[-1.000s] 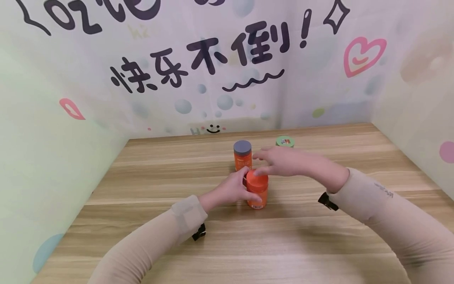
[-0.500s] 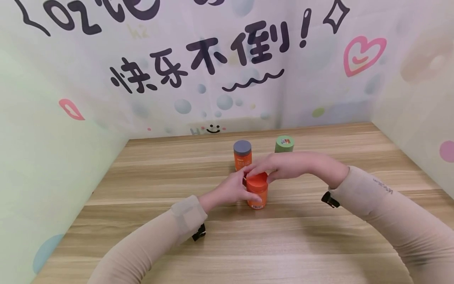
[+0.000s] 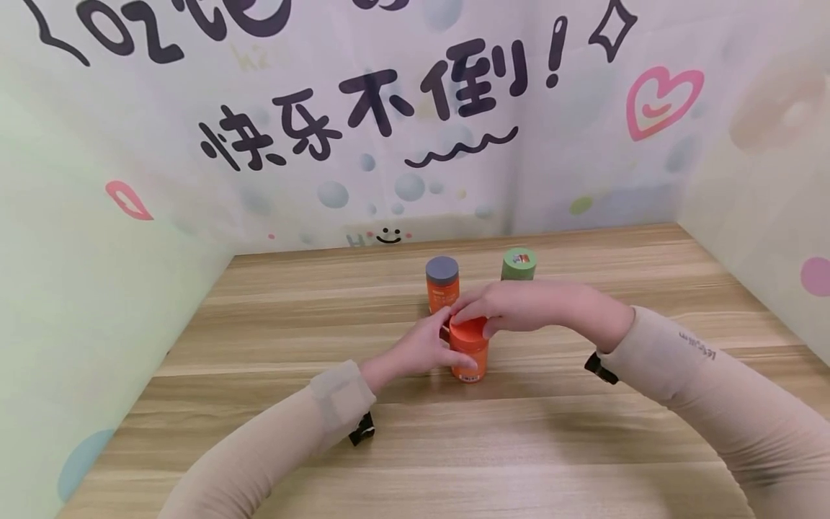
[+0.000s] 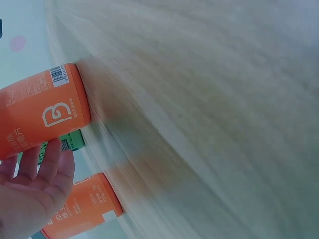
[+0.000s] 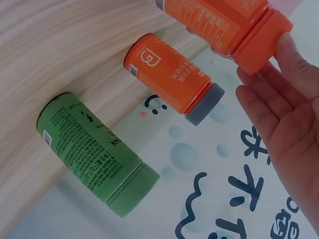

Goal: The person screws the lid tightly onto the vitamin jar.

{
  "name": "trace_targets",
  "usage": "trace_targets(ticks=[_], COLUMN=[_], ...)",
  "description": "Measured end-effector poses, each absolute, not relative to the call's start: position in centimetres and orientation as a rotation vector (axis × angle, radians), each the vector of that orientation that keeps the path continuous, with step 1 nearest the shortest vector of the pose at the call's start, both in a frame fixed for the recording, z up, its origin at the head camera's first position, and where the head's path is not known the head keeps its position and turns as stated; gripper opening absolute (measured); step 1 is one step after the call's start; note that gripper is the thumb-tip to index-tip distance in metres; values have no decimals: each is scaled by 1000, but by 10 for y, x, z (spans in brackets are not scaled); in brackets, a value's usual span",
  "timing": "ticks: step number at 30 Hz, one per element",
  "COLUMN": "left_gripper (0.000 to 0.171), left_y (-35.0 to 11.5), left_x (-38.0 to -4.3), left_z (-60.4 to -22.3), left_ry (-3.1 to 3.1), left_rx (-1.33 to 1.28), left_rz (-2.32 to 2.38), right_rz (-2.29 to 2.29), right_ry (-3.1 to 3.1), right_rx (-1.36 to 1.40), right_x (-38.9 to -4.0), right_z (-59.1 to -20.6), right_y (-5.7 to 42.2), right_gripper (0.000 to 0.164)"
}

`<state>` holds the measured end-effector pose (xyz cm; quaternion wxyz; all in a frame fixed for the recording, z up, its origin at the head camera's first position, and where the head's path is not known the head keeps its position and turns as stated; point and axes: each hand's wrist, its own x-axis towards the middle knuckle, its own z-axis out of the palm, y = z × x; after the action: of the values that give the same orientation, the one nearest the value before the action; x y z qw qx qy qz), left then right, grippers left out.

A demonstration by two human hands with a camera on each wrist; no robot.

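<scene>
An orange supplement bottle (image 3: 470, 360) with an orange lid (image 3: 470, 332) stands upright on the table. My left hand (image 3: 423, 347) holds its body from the left, thumb across the front; the left wrist view shows the fingers (image 4: 49, 162) against the bottle's side. From above, my right hand (image 3: 521, 304) pinches the lid between thumb and fingertips, plain in the right wrist view. Just behind the held bottle is another orange supplement bottle (image 3: 443, 294) with a grey lid. Farther back to the right stands a green bottle (image 3: 519, 267), its lower part hidden by my right hand.
The wood-grain table (image 3: 311, 303) meets a printed cloth backdrop (image 3: 402, 130) at its back edge. Pale walls rise on the left and right. A black clip-like piece shows under each cuff.
My right hand has come down from above the bottle, its fingers and thumb closing round the orange lid. The left hand and the bottles have stayed in place.
</scene>
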<state>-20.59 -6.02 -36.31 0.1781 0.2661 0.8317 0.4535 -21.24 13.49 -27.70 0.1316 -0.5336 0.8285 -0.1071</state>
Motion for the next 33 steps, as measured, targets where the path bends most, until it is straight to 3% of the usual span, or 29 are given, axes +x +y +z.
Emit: trace_targets(ticks=[12,26,33], left_gripper=[54,48,47], left_y=[-72,-73,-72], left_x=[-205,-200,-198], left_z=[-366,-366,-366], left_ry=[2340,2350,2354], left_rx=[710,721,753], left_rz=[1337,1393,1398], right_rz=[-190,-73,-88], right_ry=[2499,2703,2911], right_rx=[-1473,-1311,-1165], right_x=[-204,-199,-195], right_z=[-275,-283,-295], right_y=[129,122,117], right_gripper=[42,47,40])
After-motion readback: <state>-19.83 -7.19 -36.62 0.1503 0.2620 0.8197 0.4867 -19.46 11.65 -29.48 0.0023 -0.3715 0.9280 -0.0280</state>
